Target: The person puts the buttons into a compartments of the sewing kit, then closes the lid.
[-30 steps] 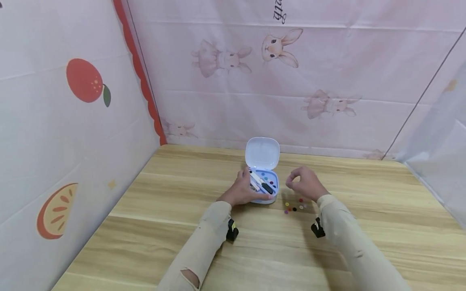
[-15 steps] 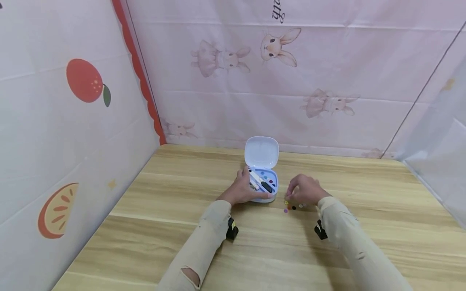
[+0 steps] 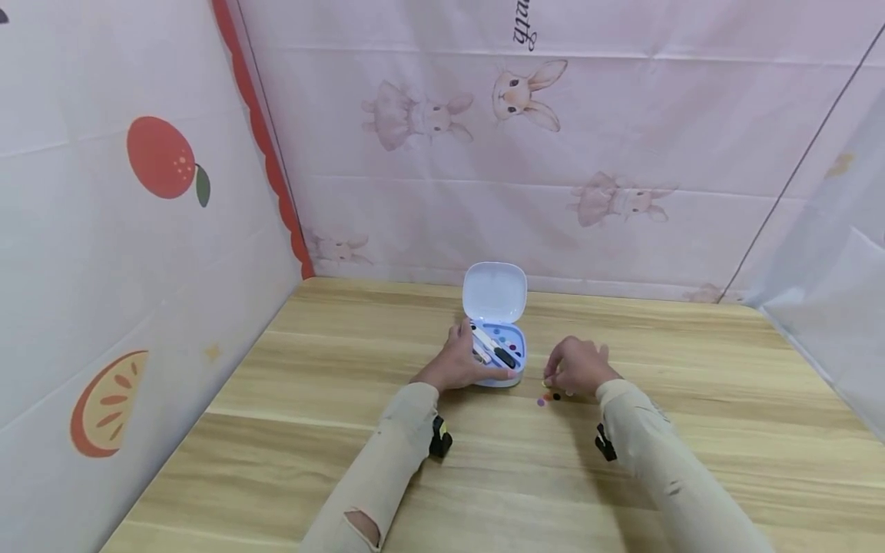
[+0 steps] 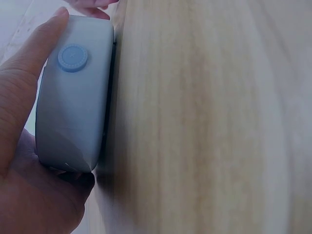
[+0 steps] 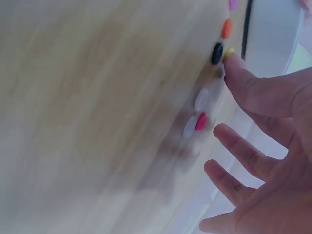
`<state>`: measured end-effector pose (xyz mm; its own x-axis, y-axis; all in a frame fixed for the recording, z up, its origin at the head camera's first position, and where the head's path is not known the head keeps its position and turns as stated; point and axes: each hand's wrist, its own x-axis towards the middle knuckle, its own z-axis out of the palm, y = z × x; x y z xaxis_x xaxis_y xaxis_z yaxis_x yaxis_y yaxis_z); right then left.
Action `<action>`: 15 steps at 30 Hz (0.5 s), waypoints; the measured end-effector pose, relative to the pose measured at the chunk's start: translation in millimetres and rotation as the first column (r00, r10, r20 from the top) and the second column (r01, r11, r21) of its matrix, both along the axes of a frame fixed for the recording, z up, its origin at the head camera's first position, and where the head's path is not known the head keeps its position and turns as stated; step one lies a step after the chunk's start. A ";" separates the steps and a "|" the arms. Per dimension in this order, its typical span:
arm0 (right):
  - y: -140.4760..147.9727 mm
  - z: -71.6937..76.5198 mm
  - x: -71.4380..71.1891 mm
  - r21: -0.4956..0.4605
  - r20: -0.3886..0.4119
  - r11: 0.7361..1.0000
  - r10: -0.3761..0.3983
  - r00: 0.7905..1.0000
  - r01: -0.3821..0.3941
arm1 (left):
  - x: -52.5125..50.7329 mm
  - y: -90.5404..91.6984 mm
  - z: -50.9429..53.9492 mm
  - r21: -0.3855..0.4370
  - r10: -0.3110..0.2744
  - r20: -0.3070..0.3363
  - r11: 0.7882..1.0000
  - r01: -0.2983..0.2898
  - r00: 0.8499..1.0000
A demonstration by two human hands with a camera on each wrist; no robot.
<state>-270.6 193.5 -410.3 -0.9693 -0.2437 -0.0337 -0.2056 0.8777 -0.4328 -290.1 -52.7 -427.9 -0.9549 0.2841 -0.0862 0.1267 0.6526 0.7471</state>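
Note:
My left hand (image 3: 456, 362) grips a small light-blue sewing kit box (image 3: 517, 375) by its left side and front, thumb along the front wall. The lid (image 3: 494, 292) stands raised. Inside lie a white tool with a dark end (image 3: 505, 357) and several small buttons in a side compartment. To the right, my right hand (image 3: 581, 365) pinches a yellow button (image 5: 229, 51) at the table between thumb and index finger, its other fingers spread. Around it lie a black button (image 5: 217, 53), an orange one (image 5: 227, 28), a red one (image 5: 201, 121), a purple one (image 3: 541, 402) and whitish ones (image 5: 201, 100).
The wooden table (image 3: 311, 461) reaches back to a pink rabbit-print curtain (image 3: 429, 207). A white fruit-print sheet (image 3: 76, 253) walls the left side. A black wrist mount (image 3: 440, 438) sits below each cuff.
My right hand has come down and towards me from beside the box to the loose buttons, its fingertips now at the yellow one. The left hand stays on the box.

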 end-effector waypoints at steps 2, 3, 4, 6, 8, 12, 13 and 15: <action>0.6 1.7 -0.3 -0.001 -0.013 1.000 -0.001 1.000 0.001 | 0.2 -0.4 0.2 0.004 -0.003 -0.003 1.000 0.003 1.000; 0.8 2.4 -0.7 -0.005 -0.020 1.000 -0.002 1.000 0.002 | 0.4 -0.6 0.7 0.007 -0.005 -0.004 1.000 0.005 1.000; 1.2 3.0 -1.1 -0.012 -0.024 1.000 -0.002 1.000 0.002 | 0.4 -0.6 1.0 0.012 -0.009 -0.005 1.000 0.009 1.000; 1.4 4.0 -1.5 -0.031 -0.030 1.000 -0.003 1.000 0.002 | 0.9 -0.8 2.4 0.016 -0.011 -0.008 1.000 0.012 1.000; 1.0 3.9 -2.1 -0.038 -0.029 0.999 -0.001 1.000 0.000 | 1.8 -0.9 4.0 0.018 -0.009 -0.007 1.000 0.009 1.000; 0.6 1.5 -1.5 -0.020 -0.031 1.000 0.007 0.999 -0.008 | 4.5 -1.6 5.8 0.016 -0.012 -0.003 1.000 0.012 1.000; 0.6 0.5 -1.4 -0.009 -0.037 1.000 0.008 0.999 -0.009 | 5.1 -1.7 5.9 0.017 -0.014 -0.003 1.000 0.014 1.000; 1.0 -1.4 -1.2 0.002 -0.050 1.000 0.007 0.999 -0.007 | 6.1 -2.5 5.7 0.021 -0.018 -0.003 1.000 0.018 1.000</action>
<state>-271.8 194.5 -411.7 -0.9680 -0.2507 0.0140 -0.2331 0.8768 -0.4206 -283.9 -55.1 -422.2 -0.9499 0.3028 -0.0772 0.1403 0.6342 0.7603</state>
